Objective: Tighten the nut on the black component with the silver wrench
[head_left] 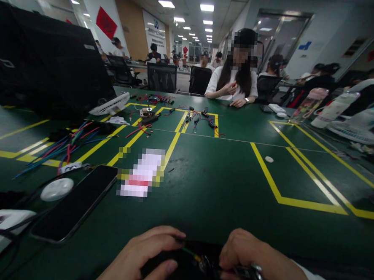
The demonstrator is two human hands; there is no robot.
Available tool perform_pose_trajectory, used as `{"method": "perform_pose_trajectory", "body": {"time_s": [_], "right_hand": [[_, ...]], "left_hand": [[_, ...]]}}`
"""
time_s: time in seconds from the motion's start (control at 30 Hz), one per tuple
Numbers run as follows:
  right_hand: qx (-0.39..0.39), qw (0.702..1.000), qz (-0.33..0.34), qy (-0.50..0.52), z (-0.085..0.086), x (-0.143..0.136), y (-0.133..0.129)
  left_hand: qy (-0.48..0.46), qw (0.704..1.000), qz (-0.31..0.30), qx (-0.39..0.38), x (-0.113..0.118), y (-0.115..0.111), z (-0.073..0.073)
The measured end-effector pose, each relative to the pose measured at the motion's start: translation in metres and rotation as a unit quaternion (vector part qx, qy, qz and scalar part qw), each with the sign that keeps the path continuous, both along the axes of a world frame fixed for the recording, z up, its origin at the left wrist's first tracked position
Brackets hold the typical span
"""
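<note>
At the near edge of the green table (203, 191), my left hand (154, 256) has its thumb and fingers apart, the fingertips beside a thin green and yellow wire (190, 253). My right hand (246, 257) is closed around a metal tool (255, 274) whose shiny end sticks out to the right. Between both hands sits a small shiny metal part (203, 263) at the wire's end. Dark material lies beneath; its details are too dim to tell.
Left of my hands lie a black phone (77, 203), a white round object (57, 189) and colored wires (69, 143). A blurred bright rectangle (145, 171) is ahead. Wired parts (196, 119) lie further back. Opposite, a person (235, 75) sits; bottles (334, 109) stand right.
</note>
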State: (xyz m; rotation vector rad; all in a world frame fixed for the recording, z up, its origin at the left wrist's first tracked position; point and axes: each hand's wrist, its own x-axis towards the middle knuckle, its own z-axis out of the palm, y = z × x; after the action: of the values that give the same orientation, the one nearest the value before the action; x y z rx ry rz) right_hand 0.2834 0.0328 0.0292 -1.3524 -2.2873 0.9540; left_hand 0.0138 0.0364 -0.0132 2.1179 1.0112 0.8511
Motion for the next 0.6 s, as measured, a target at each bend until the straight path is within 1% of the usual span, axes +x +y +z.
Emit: {"method": "perform_pose_trajectory", "body": {"time_s": [0.13, 0.23, 0.43, 0.6], "right_hand": [[0.025, 1.000, 0.014, -0.007, 0.010, -0.011, 0.011], [0.032, 0.999, 0.025, -0.011, 0.014, -0.014, 0.017], [0.030, 0.998, 0.053, -0.006, 0.005, -0.002, 0.009], [0.042, 0.997, 0.063, 0.027, -0.004, 0.001, 0.005]], "left_hand": [[0.005, 1.000, -0.003, 0.003, 0.000, 0.003, 0.000], [0.010, 1.000, -0.003, 0.005, 0.000, 0.003, -0.001], [0.020, 1.000, 0.004, 0.014, 0.001, 0.002, -0.001], [0.024, 0.999, 0.000, 0.022, 0.000, 0.003, -0.003]]}}
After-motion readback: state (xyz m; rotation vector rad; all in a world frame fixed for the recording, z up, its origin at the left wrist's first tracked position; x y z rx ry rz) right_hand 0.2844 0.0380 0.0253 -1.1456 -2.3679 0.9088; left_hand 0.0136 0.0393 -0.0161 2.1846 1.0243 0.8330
